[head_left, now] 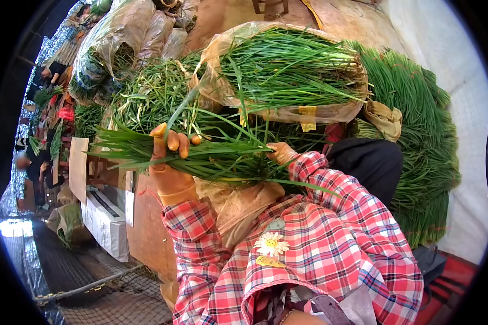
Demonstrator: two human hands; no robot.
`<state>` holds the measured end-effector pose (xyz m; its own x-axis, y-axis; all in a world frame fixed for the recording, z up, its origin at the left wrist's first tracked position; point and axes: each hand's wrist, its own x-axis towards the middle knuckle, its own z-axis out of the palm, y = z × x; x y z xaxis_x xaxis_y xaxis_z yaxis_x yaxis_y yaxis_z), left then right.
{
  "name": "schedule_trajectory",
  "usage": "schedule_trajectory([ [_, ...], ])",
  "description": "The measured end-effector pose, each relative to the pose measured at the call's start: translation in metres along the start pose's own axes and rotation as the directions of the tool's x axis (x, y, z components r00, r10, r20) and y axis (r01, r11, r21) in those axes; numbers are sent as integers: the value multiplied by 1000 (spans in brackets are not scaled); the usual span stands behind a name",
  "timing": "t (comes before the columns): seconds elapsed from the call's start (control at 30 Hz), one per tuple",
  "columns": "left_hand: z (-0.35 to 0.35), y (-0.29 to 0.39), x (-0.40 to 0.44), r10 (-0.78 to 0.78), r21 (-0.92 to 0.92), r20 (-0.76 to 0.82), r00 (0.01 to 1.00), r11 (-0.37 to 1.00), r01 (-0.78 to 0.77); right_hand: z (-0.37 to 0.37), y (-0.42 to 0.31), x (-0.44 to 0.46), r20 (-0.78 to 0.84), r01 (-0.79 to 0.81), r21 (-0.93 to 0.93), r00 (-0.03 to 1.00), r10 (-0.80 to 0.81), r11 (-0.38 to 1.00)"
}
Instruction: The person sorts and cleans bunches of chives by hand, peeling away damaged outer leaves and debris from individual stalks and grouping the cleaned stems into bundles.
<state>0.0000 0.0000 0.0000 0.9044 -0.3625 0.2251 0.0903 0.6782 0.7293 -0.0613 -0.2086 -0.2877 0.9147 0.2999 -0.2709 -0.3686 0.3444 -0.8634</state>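
Green, long and narrow leaves make up the loose bundle (217, 160) that we hold crosswise over our lap, just beside the near edge of the clear plastic bag (214, 89) packed with similar leaves (293, 70). Our left hand (171, 149) has its grip closed around the bundle, with the fingers upright and one broad, pale leaf (183, 108) rising past them. Our right hand (280, 152) pinches leaves at the other end; whether that grip takes in every one, we cannot tell, because the leaves overlap there.

The likeliest trouble, we judge, is slipping: the leaves fan out beyond both hands, so if our left grip eased, the outer ones could slide down onto the stained tan cloth (244, 203) below. Squeezing too hard would bring the opposite fault, creasing or bruising them. One long leaf (309, 186) trails across our red plaid sleeve (358, 203) and could snag or tear if we drew that arm back. Lifting the bundle over the bag's near edge could catch tips on the yellow tape (308, 117), or tangle them with the untidy heap of leaves (152, 95) beyond our left hand.
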Motion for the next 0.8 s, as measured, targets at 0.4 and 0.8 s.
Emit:
schedule_trajectory([
  [0.4,7,10,14,9,-52,89,996,999,-5,3,-58,-84,-316,-349,-877,937,150,331],
  [0.8,81,-40,32,-91,177,-50,995,979,98,107,-169,-12,72,571,-273,815,-575,774],
])
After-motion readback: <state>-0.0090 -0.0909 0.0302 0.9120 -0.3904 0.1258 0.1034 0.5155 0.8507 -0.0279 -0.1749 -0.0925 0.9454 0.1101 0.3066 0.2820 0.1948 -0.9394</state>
